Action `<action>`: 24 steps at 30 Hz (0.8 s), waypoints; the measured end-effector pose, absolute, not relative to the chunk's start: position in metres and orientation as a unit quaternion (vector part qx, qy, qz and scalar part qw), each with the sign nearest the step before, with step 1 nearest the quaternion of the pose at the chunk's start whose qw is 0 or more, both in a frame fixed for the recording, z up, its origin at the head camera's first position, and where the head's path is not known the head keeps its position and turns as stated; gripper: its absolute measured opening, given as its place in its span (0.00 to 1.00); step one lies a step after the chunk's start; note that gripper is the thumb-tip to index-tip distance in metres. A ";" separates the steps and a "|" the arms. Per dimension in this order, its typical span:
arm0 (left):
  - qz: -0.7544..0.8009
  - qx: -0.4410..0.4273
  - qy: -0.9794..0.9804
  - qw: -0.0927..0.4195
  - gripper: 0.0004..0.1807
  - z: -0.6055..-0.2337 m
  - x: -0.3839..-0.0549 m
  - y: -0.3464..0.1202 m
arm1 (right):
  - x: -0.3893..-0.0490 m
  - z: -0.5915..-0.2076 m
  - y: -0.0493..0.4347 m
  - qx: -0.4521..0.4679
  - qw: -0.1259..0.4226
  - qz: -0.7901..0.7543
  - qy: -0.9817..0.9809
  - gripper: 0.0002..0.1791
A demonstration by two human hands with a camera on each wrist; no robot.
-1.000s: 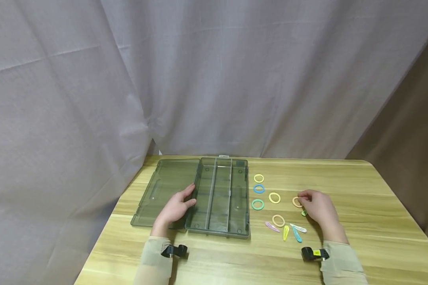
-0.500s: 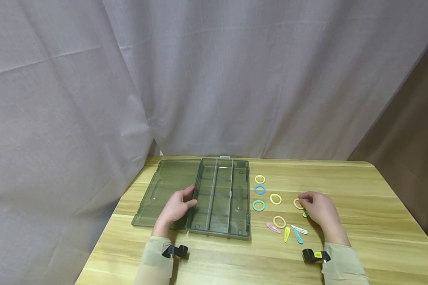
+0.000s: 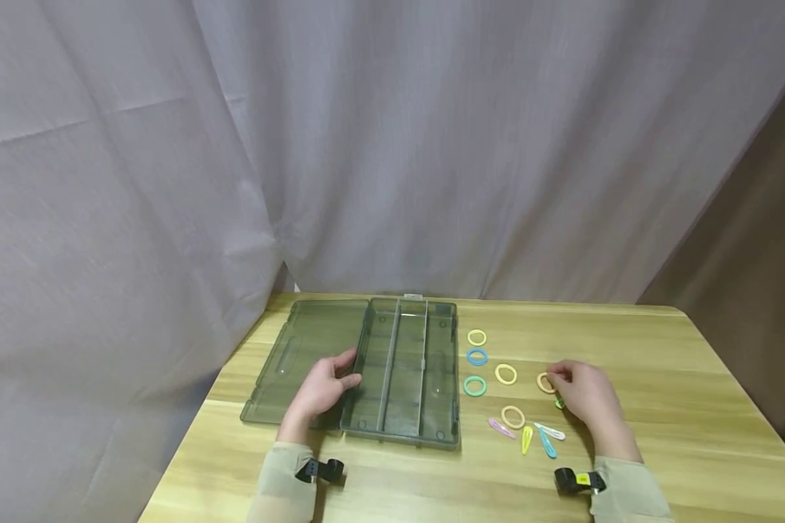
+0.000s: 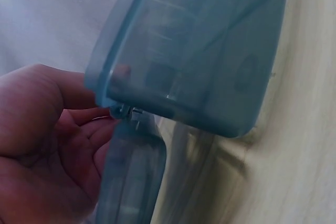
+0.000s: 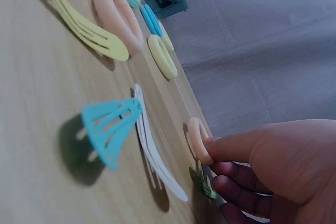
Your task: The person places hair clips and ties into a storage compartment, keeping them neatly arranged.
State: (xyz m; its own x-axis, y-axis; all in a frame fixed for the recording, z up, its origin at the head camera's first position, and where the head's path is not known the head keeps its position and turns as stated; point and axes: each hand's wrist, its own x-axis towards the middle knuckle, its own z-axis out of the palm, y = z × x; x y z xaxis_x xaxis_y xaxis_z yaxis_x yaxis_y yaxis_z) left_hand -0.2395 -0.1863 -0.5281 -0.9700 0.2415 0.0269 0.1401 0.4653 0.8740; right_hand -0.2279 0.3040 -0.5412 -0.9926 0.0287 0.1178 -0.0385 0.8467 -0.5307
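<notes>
My left hand (image 3: pixel 323 388) holds the hinge-side wall of a see-through grey-green divided storage box (image 3: pixel 402 434), its lid (image 3: pixel 301 327) folded out flat to the left. In the left wrist view, one fingertip shows through the box wall (image 4: pixel 199 66) while other fingers curl by the hinge. On the right, my right hand (image 3: pixel 589 392) pinches a peach hair tie (image 5: pixel 198 137), low at the table. Under its fingers lies a green snap hair clip (image 5: pixel 206 184), partly covered. A second peach hair tie (image 3: pixel 513 417) lies nearer the box.
Between box and right hand lie yellow hair ties (image 3: pixel 477 337) (image 3: pixel 506 374), a blue one (image 3: pixel 477 357) and a green one (image 3: pixel 474 386). Closer to me are pink (image 3: pixel 501 428), yellow (image 3: pixel 526 440), white (image 3: pixel 550 431) and turquoise (image 3: pixel 546 442) snap clips. A curtain (image 3: pixel 392 145) hangs behind the table.
The whole head view has shifted slightly, so the table sits a little lower in it. Both hands keep nearly the same places, the right still at the peach hair tie.
</notes>
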 end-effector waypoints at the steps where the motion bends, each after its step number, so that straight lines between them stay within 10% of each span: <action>1: 0.507 0.111 0.853 0.054 0.31 -0.530 -0.237 -0.187 | -0.226 -0.542 0.303 0.003 0.061 0.277 -0.959 0.11; 24: 0.522 0.137 0.837 0.086 0.30 -0.525 -0.240 -0.200 | -0.228 -0.471 0.140 0.235 0.084 0.362 -0.898 0.02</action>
State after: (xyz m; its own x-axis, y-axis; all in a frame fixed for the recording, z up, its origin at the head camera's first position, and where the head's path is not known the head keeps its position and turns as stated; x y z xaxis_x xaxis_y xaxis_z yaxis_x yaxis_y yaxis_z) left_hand -0.2402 -0.1996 -0.5248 -0.9476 0.3194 -0.0014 0.1395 0.4176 0.8979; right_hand -0.2281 0.1405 -0.4707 -0.8752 -0.3622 0.3206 -0.4833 0.6276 -0.6103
